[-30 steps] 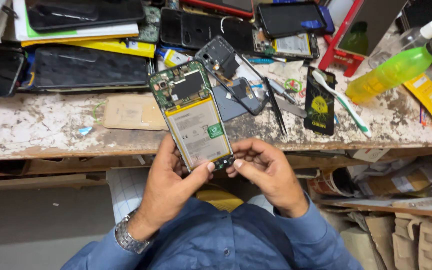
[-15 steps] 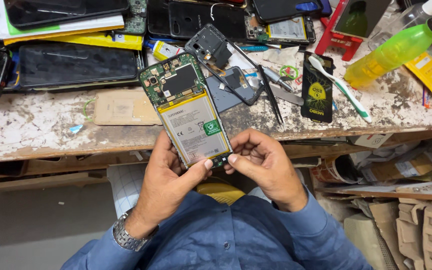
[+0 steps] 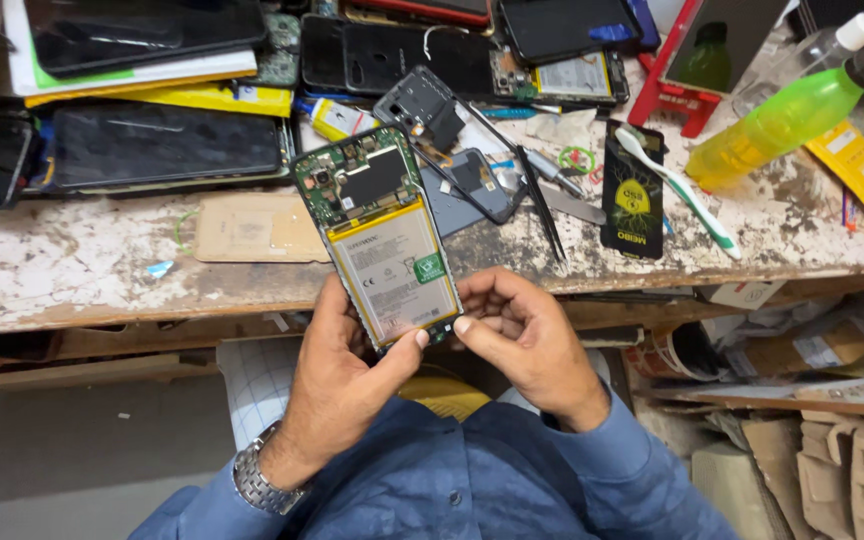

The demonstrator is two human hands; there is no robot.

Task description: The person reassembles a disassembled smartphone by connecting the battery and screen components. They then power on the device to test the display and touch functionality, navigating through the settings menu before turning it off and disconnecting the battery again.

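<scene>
An opened phone (image 3: pixel 380 235) with its back cover off shows a white battery and a green circuit board at its top end. My left hand (image 3: pixel 342 375) grips its lower end from beneath, thumb pressed on the bottom edge. The fingertips of my right hand (image 3: pixel 522 335) touch the phone's lower right corner. The phone is held tilted over the front edge of the worn workbench (image 3: pixel 72 270).
On the bench lie several dark phones and screens (image 3: pixel 167 145), a grey back cover (image 3: pixel 472 190), black tweezers (image 3: pixel 544 210), a toothbrush (image 3: pixel 677 185), a green spray bottle (image 3: pixel 782 115), a black card (image 3: pixel 632 195) and a brown pad (image 3: pixel 247 228). Cluttered shelves (image 3: pixel 782 350) sit under the bench at right.
The phone and both hands stay together with only slight shifts in view. My right fingertips have closed in on the phone's lower corner.
</scene>
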